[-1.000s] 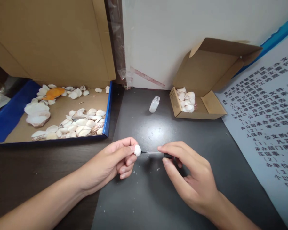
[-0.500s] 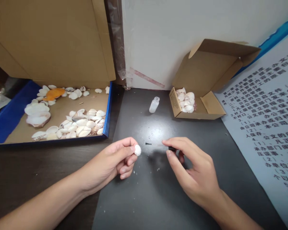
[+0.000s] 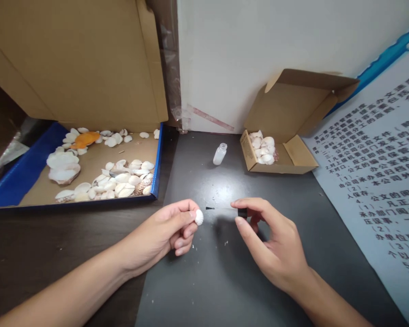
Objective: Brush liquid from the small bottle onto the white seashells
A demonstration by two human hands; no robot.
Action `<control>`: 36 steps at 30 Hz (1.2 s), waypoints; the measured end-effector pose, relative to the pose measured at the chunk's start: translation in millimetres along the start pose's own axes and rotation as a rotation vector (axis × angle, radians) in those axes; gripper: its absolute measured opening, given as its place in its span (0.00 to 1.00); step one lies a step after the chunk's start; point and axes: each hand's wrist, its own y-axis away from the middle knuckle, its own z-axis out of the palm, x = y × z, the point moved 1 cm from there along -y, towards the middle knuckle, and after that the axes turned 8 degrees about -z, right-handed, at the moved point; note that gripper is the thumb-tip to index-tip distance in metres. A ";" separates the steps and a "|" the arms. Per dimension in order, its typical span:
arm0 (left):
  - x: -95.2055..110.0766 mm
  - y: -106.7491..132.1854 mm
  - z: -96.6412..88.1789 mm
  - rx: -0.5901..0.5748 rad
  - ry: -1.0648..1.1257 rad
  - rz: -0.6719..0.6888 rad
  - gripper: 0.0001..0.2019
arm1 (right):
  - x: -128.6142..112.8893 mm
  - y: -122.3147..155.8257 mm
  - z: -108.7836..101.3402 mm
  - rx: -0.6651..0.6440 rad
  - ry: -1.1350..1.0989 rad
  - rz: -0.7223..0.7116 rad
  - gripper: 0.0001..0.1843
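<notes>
Between thumb and fingers, my left hand (image 3: 175,225) pinches a small white ribbed seashell (image 3: 199,217). My right hand (image 3: 272,240) grips the black cap of a small applicator brush (image 3: 242,212), whose thin stem points left and ends in dark bristles. The bristle tip is close to the shell, with a gap between them. Behind the hands, a small open glass bottle (image 3: 220,154) with whitish contents stands upright on the dark grey mat (image 3: 191,181).
On the left, a blue-edged cardboard box (image 3: 98,159) holds several loose shells and an orange one (image 3: 85,140). A smaller open cardboard box (image 3: 282,168) with shells stands back right. A printed sheet (image 3: 371,159) lies along the right, and a white panel (image 3: 221,68) rises behind.
The camera view has shifted slightly. My left hand and the shell have turned a little, and the black cap shows more clearly in my right hand. Both grips stay the same.
</notes>
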 end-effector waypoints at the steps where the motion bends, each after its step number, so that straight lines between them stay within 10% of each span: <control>1: -0.2 0.2 0.0 -0.003 -0.002 0.003 0.10 | 0.8 -0.4 -0.2 0.004 -0.019 0.000 0.11; 36: 0.5 -2.1 -2.1 -0.020 0.035 -0.045 0.13 | 4.2 -0.5 -3.0 -0.063 -0.112 -0.109 0.15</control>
